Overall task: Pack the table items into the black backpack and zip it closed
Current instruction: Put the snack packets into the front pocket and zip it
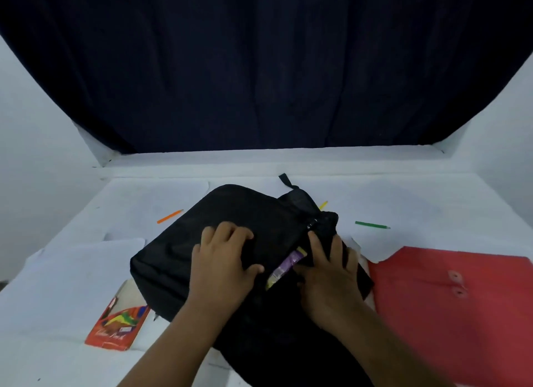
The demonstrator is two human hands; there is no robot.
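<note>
The black backpack (178,251) lies flat in the middle of the white table. My left hand (223,261) presses on its top with fingers curled over the edge of an opening. My right hand (330,274) grips the black flap on the other side of that opening. Between the hands a purple and yellow packet (284,267) shows inside the gap. An orange pencil (169,216), a green pencil (372,225) and a yellow pencil (323,204), partly hidden by the bag, lie on the table. A red pencil box (116,324) sits front left.
A red string-tie envelope (461,314) lies at the right, touching the bag's side. White paper sheets (86,259) lie left of the bag. A dark curtain (259,69) hangs behind the table (432,202), with white walls on both sides.
</note>
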